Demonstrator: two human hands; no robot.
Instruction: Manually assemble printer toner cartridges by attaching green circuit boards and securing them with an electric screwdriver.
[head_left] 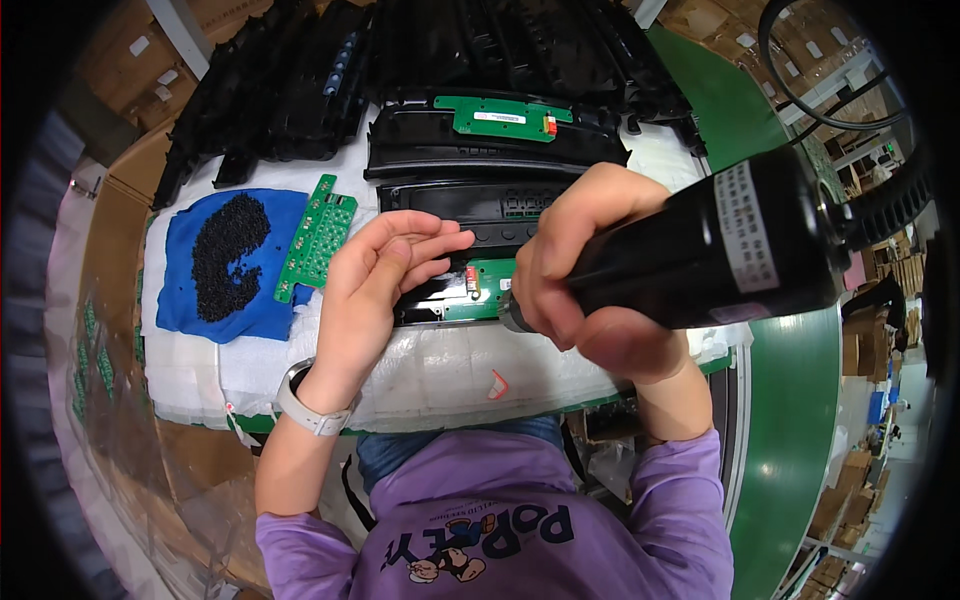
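My right hand (590,265) is wrapped round a thick black electric screwdriver (670,255), which slants down to the left. Its tip end is close to a green circuit board (490,285) in a black plastic panel (428,312); whether it touches a screw is hidden by my fingers. My left hand (385,265) reaches over the left part of this panel, fingers stretched to the right and nothing visible in them. Left of that hand lies a loose green circuit board (318,238), beside a blue cloth (180,285) bearing a heap of small black screws (228,270).
Behind the worked panel is another black panel with a green board (500,118). Stacked black plastic parts (480,45) fill the far side of the white padded table (430,365). A thick black cable (890,205) trails from the screwdriver. A green surface (790,400) runs along the right.
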